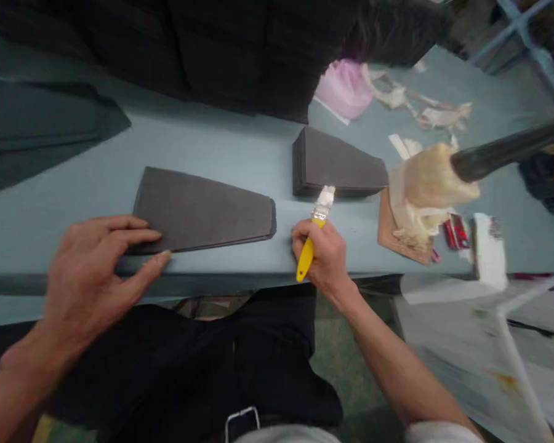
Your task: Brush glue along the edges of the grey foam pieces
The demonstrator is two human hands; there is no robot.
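Observation:
A dark grey tapered piece [203, 209] lies flat near the front edge of the pale blue table [221, 147]. My left hand [96, 271] rests on its left end, fingers spread and pressing on it. My right hand [321, 255] is closed round the yellow handle of a small brush [314, 231], whose white bristles point away from me toward a stack of the same dark pieces [335, 163]. The brush tip sits just at the stack's near edge.
A glue-crusted pot [431, 184] with a dark handle stands on a brown board at the right. Pink cloth [346, 86] and paper scraps lie behind. Black material [212, 49] is heaped along the far side. A white object [487, 252] sits at the table's right front.

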